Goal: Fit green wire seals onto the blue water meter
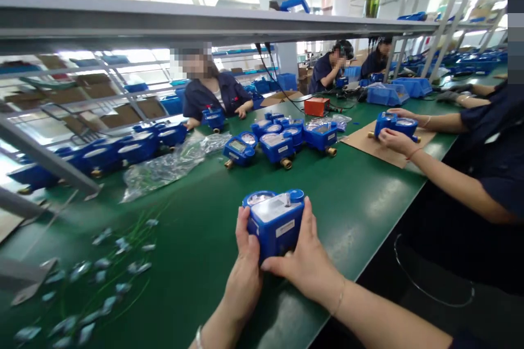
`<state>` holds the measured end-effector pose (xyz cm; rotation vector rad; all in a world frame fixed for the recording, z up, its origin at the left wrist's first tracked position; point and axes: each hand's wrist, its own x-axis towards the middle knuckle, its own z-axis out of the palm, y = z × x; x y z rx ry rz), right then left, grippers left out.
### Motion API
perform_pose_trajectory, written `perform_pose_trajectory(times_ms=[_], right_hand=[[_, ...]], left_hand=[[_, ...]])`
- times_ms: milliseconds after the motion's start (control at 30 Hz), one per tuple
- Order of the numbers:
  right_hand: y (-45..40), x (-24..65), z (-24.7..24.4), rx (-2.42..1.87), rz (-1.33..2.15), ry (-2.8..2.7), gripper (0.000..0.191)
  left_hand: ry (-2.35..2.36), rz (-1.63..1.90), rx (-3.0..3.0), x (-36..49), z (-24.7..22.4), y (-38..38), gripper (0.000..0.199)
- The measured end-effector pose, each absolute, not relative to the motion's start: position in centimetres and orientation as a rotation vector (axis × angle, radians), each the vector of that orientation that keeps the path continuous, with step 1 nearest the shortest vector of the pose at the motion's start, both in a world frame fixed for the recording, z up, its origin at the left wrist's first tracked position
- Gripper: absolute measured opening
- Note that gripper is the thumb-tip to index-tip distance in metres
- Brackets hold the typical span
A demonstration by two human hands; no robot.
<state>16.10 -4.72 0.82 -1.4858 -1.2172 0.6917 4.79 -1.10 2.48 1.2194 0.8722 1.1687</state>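
Note:
A blue water meter (273, 223) with a round dial, a grey top panel and a white label sits between my two hands, low over the green table. My left hand (244, 270) is wrapped round its left side, with the thumb at the near face. On the right side, my right hand (309, 259) grips the body, its thumb across the lower near edge. The meter's underside is hidden, so I cannot tell whether it touches the table. Farther back stands a group of similar blue meters (277, 144) with brass pipe ends.
Green wires with clear seal tags (102, 275) lie at the left, near a plastic bag (172, 166). A row of meters (102, 152) stands behind a slanted metal post. At right, a co-worker's hands hold a meter (395, 125) over cardboard (380, 147). A shelf (204, 24) spans overhead.

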Motion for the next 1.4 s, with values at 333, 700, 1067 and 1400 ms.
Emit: perform_pose_trajectory(times_ms=[333, 700, 1067, 1400], right_hand=[[-6.2, 11.4, 5.2, -1.446, 0.735, -1.446, 0.111], [-5.7, 10.5, 5.4, -1.411, 0.709, -1.498, 0.107], [-6.1, 10.6, 5.9, -1.445, 0.729, -1.497, 0.106], [-6.2, 10.7, 5.6, -1.452, 0.708, -1.519, 0.101]], left_hand=[[0.766, 1.304, 0.643, -0.7, 6.2, -2.8, 0.040], [0.738, 1.326, 0.544, -1.5, 6.7, -2.3, 0.038], [0.726, 1.313, 0.544, -1.6, 6.5, -2.3, 0.038], [0.712, 1.319, 0.581, -1.4, 6.4, -2.1, 0.042]])
